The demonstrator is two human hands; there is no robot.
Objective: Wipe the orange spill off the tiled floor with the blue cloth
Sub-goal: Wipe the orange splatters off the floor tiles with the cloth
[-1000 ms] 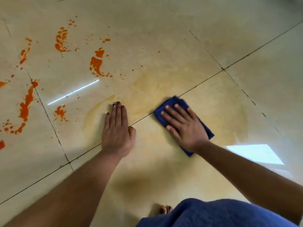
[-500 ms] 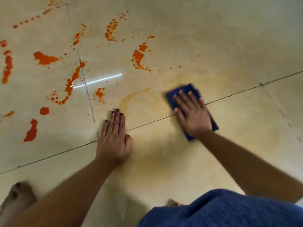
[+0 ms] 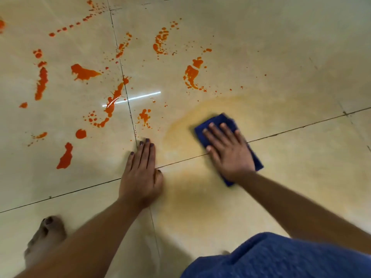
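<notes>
A folded blue cloth (image 3: 218,123) lies flat on the beige tiled floor (image 3: 281,47), right of centre. My right hand (image 3: 228,151) presses down on it with the fingers spread, covering most of it. My left hand (image 3: 140,171) rests flat on the tiles to the left, palm down, holding nothing. Bright orange spill blotches (image 3: 191,76) and splashes (image 3: 83,72) cover the tiles beyond and to the left of both hands. A pale orange smear (image 3: 200,187) surrounds the cloth.
Dark grout lines (image 3: 301,127) cross the floor. My bare left foot (image 3: 47,235) stands at the lower left, and my blue-clothed knee (image 3: 281,257) fills the lower right. A strip of light reflection (image 3: 132,99) glints among the orange splashes.
The view has swung left and forward, so more orange blotches and my foot show. The cloth under my right hand has slid toward the left. My left hand stays planted.
</notes>
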